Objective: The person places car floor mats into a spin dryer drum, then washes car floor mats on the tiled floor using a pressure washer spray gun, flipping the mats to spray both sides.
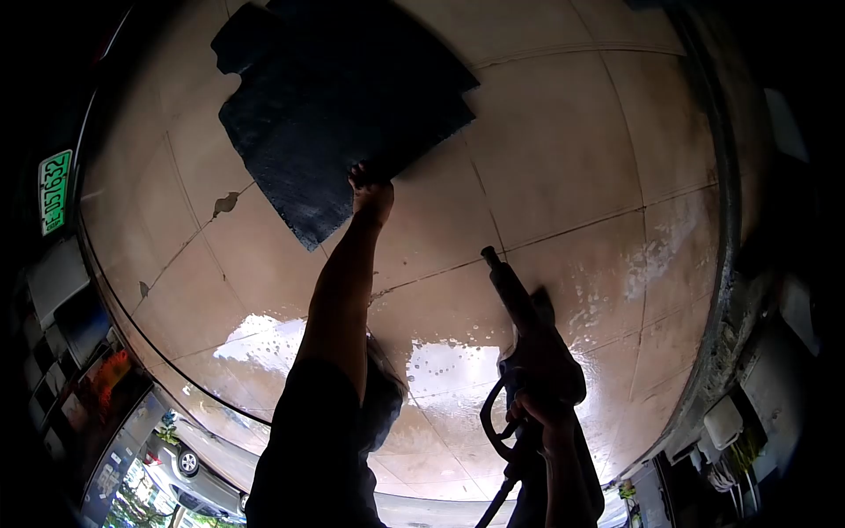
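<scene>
My left hand [371, 195] is closed on the near edge of a dark floor mat [326, 114], which looks like a car mat with notched corners. The arm is stretched out, and the mat hangs or lies beyond the hand over the tiled floor; I cannot tell whether it touches the tiles. In my right hand [537, 407] is a pressure washer gun [537, 339], gripped by its handle, with fingers near the trigger guard. Its short nozzle points up the view, toward the mat side. No spray shows from the tip. A hose runs down from the grip.
Pale floor tiles [563, 150] spread beneath, with wet, shiny patches [453, 365] near me. Along the left is a dark vehicle edge with a green number plate [55, 192]. A silver car [198, 471] stands lower left. A dark channel or kerb [723, 220] borders the right.
</scene>
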Tool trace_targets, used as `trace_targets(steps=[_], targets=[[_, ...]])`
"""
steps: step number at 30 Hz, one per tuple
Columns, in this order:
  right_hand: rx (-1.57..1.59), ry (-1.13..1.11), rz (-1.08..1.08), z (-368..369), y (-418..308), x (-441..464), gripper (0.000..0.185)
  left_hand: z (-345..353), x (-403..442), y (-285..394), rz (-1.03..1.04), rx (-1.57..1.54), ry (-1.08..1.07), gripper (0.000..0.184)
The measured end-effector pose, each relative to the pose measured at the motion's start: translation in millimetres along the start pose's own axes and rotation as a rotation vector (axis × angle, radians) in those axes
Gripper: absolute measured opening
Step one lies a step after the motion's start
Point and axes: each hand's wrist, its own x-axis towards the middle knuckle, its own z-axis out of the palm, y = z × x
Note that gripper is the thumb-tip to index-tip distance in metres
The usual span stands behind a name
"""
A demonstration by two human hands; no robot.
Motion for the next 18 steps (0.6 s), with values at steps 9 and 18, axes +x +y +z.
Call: trace_targets(steps=[9, 18], targets=[[0.075, 0.001, 0.076, 0, -3, 11, 0.027, -33, 18, -32, -0.124, -0.537, -0.440, 0.049], [0.072, 0.032, 0.038, 1, 1, 9, 0.023, -37, 20, -17, -0.026, -0.370, -0.271, 0.031]])
